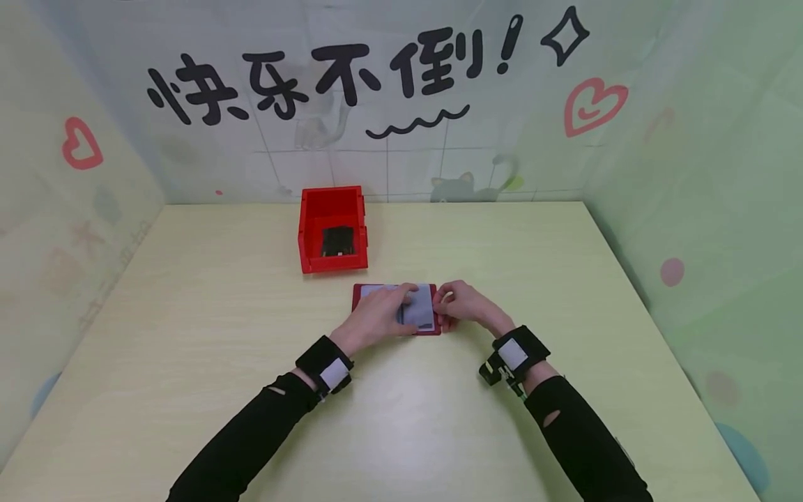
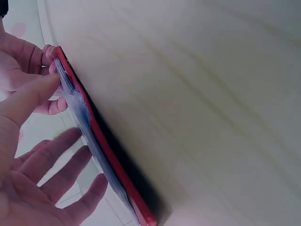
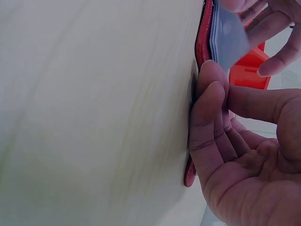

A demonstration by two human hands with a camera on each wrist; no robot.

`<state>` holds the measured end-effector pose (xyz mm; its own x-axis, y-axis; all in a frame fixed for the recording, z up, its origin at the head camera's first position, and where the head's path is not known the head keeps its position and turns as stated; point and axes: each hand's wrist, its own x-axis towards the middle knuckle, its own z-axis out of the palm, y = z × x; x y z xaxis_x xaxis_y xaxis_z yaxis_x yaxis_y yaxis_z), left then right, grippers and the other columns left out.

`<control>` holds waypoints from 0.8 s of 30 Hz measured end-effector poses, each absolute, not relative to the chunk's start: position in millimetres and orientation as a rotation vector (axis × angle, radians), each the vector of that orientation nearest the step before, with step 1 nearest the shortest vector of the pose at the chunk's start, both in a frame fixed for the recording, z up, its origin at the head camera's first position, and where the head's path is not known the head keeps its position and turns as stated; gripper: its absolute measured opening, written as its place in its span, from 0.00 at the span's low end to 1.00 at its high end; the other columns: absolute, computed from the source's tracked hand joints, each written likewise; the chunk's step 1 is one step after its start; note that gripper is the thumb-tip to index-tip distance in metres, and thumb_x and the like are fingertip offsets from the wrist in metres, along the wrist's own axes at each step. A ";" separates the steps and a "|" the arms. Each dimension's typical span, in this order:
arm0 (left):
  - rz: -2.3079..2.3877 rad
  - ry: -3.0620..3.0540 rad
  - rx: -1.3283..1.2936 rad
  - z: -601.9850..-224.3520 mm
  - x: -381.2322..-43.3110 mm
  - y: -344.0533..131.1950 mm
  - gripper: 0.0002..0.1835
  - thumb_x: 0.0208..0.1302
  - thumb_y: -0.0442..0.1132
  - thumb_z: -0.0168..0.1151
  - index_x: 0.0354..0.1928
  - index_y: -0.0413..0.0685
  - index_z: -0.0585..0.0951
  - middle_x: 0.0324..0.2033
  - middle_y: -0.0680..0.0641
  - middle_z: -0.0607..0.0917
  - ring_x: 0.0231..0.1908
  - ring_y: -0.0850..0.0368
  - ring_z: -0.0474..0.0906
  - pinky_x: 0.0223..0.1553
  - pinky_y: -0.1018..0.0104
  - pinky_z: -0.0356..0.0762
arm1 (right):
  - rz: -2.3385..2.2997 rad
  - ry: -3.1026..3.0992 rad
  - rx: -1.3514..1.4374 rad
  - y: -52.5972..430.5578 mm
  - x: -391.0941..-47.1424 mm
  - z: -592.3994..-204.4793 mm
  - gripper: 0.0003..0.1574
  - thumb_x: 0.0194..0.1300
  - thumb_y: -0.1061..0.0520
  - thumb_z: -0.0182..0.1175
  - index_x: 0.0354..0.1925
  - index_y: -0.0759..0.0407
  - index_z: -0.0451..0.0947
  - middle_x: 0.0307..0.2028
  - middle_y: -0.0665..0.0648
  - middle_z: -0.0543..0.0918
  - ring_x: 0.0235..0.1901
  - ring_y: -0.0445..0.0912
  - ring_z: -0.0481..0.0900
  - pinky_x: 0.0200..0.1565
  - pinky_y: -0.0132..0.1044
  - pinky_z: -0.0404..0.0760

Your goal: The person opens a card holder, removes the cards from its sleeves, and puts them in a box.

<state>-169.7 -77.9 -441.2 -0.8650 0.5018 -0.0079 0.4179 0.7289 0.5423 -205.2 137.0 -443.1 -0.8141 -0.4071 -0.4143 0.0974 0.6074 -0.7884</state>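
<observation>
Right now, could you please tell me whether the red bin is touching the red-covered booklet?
Apart: the head view shows a strip of tabletop between the near wall of the red bin and the far edge of the red-covered booklet.

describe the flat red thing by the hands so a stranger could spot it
On the pale table, find the red bin, then look nearer the person, to the left hand and right hand. There lies a flat red holder. Unlike the deep bin, it is thin, with translucent sheets on top.
</observation>
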 end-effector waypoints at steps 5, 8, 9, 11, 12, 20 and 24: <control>1.001 2.784 0.640 -439.8 -166.8 -79.0 0.38 0.63 0.38 0.69 0.72 0.45 0.63 0.43 0.44 0.90 0.36 0.53 0.84 0.40 0.62 0.83 | -1.152 2.262 -0.234 136.2 -205.9 -445.8 0.09 0.74 0.60 0.53 0.44 0.67 0.74 0.21 0.55 0.81 0.18 0.43 0.80 0.26 0.33 0.81; 1.165 2.816 0.504 -437.9 -165.8 -80.5 0.37 0.65 0.36 0.65 0.73 0.45 0.60 0.35 0.44 0.89 0.25 0.57 0.79 0.27 0.68 0.77 | -1.138 2.280 -0.222 134.7 -206.2 -446.7 0.11 0.75 0.57 0.55 0.43 0.66 0.74 0.20 0.54 0.81 0.18 0.43 0.80 0.25 0.32 0.81; 1.208 2.831 0.458 -437.1 -165.6 -81.5 0.36 0.66 0.36 0.65 0.72 0.46 0.60 0.33 0.45 0.88 0.23 0.58 0.78 0.25 0.70 0.75 | -1.130 2.289 -0.219 134.4 -206.1 -446.7 0.12 0.74 0.56 0.56 0.43 0.66 0.74 0.20 0.54 0.80 0.17 0.43 0.79 0.25 0.32 0.80; 1.256 2.870 0.395 -435.5 -165.8 -84.6 0.34 0.66 0.36 0.64 0.71 0.45 0.62 0.29 0.45 0.87 0.22 0.59 0.77 0.25 0.71 0.73 | -1.116 2.307 -0.217 133.2 -205.8 -447.2 0.13 0.73 0.54 0.58 0.41 0.65 0.73 0.19 0.54 0.79 0.16 0.42 0.78 0.24 0.32 0.80; 1.268 2.883 0.369 -434.8 -165.9 -86.6 0.33 0.66 0.36 0.65 0.70 0.45 0.62 0.27 0.46 0.87 0.21 0.59 0.77 0.24 0.71 0.72 | -1.110 2.315 -0.217 132.6 -205.6 -447.0 0.13 0.72 0.53 0.59 0.40 0.64 0.73 0.19 0.53 0.79 0.16 0.42 0.78 0.23 0.32 0.80; 1.180 2.873 0.210 -429.7 -166.3 -104.6 0.33 0.63 0.37 0.68 0.67 0.44 0.65 0.22 0.45 0.79 0.21 0.55 0.72 0.24 0.68 0.67 | -1.086 2.349 -0.197 127.8 -203.5 -444.8 0.13 0.69 0.56 0.64 0.37 0.64 0.71 0.17 0.53 0.78 0.13 0.42 0.76 0.20 0.31 0.78; 1.101 2.861 0.160 -431.0 -166.0 -108.3 0.31 0.63 0.37 0.67 0.66 0.44 0.66 0.22 0.44 0.79 0.20 0.54 0.72 0.24 0.67 0.66 | -1.079 2.354 -0.195 126.3 -203.2 -444.0 0.14 0.68 0.56 0.64 0.36 0.64 0.71 0.17 0.54 0.78 0.14 0.42 0.76 0.20 0.32 0.78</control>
<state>-166.0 -108.3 -431.0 -0.9920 0.1225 -0.0296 0.0710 0.7376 0.6715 -203.2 126.3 -444.0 -0.8446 -0.3419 -0.4119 0.0889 0.6693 -0.7377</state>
